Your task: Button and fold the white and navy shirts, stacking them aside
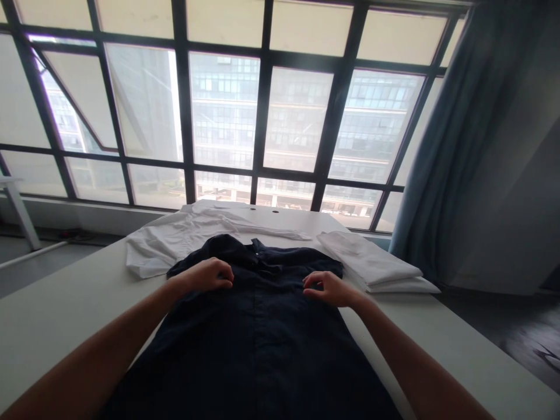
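A dark navy shirt lies spread on the white table, its collar at the far end and its buttoned front facing up. My left hand is over the upper left part of the shirt, fingers curled. Over the upper right part is my right hand, its fingers bent and thumb apart from them, with nothing visible between. Whether the left fingers pinch any cloth is too small to tell.
On the white table, a crumpled white garment lies at the back left and folded white cloths at the back right. Behind are large windows and a blue-grey curtain.
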